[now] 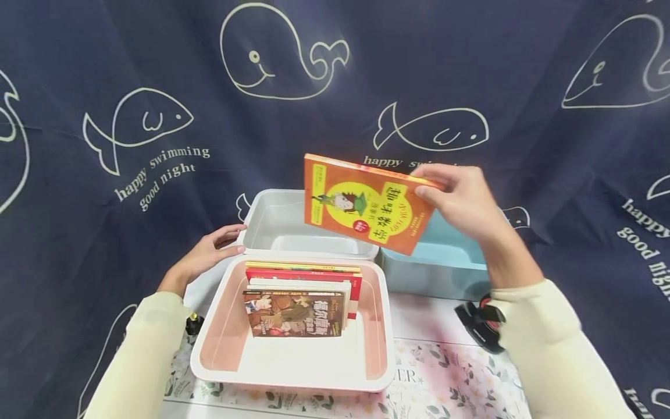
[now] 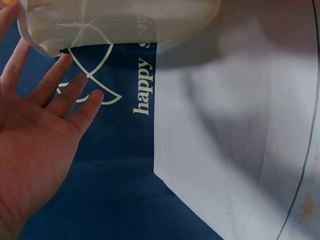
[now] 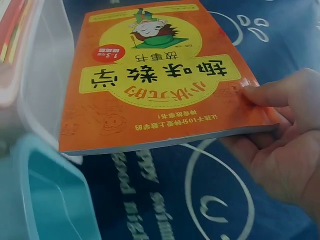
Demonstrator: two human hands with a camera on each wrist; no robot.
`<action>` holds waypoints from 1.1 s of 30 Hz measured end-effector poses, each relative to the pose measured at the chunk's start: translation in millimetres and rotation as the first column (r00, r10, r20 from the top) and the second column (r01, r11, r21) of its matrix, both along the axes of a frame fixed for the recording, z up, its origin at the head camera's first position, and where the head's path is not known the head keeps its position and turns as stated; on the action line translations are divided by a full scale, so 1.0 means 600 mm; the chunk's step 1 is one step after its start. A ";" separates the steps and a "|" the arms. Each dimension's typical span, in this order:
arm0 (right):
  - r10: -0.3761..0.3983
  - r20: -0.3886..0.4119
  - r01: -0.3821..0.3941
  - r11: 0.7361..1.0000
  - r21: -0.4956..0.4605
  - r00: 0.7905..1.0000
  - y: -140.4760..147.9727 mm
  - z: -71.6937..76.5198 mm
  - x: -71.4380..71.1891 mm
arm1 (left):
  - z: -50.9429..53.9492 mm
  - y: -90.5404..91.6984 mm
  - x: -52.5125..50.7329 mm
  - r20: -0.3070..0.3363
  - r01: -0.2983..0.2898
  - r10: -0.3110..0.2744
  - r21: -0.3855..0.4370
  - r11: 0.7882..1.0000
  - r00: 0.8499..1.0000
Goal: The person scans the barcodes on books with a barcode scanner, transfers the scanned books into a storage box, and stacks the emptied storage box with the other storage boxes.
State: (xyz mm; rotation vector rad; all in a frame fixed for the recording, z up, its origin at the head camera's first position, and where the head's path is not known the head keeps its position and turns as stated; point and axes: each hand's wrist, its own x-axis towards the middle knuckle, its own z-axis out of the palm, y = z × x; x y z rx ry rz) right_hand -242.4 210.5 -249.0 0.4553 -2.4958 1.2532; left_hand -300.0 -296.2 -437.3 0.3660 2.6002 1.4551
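Left hand [image 2: 40, 125] at left edge, palm to camera, fingers spread, fairly straight, up by the corner of a pale bin [image 2: 130, 22]. Contact unclear. Behind: blue cloth [image 2: 105, 175], fish outline [image 2: 89, 75], "happy" lettering [image 2: 142, 87]. Right: white surface [image 2: 225, 130], shadowed, thin dark line [image 2: 303, 170], yellowish spot [image 2: 307, 210].

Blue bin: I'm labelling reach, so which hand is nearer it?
The right hand: it shows above the blue bin; the left hand is farther left, at the grey bin.

Orange book [image 1: 361, 203] — fish-printed navy cloth [image 1: 350, 128]
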 end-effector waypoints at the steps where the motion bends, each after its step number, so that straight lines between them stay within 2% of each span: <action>1: 0.021 0.009 -0.020 1.000 -0.007 1.000 -0.011 0.000 -0.010 | 0.000 0.002 -0.001 0.004 0.001 -0.001 0.002 1.000 1.000; 11: 0.173 0.087 -0.163 0.981 -0.106 0.981 -0.100 -0.039 -0.091 | 0.003 0.002 0.006 0.016 -0.007 0.007 -0.007 1.000 1.000; 17: 0.207 0.181 -0.183 0.973 -0.143 0.961 -0.126 -0.079 -0.125 | 0.004 0.008 0.006 0.020 -0.016 0.016 -0.010 1.000 1.000; 20: 0.202 0.232 -0.171 0.974 -0.148 0.952 -0.134 -0.101 -0.133 | 0.004 0.009 0.005 0.018 -0.013 0.013 -0.012 1.000 1.000; 24: 0.229 0.284 -0.197 0.971 -0.138 0.931 -0.146 -0.132 -0.139 | 0.002 0.007 0.005 0.024 -0.020 0.020 -0.010 1.000 1.000; 31: 0.310 0.274 -0.312 0.949 -0.035 0.910 -0.171 -0.169 -0.141 | -0.001 0.006 0.004 0.036 -0.024 0.024 -0.004 1.000 0.999; 33: 0.335 0.284 -0.341 0.940 -0.029 0.899 -0.177 -0.176 -0.140 | 0.000 0.007 0.003 0.039 -0.023 0.023 -0.007 1.000 0.999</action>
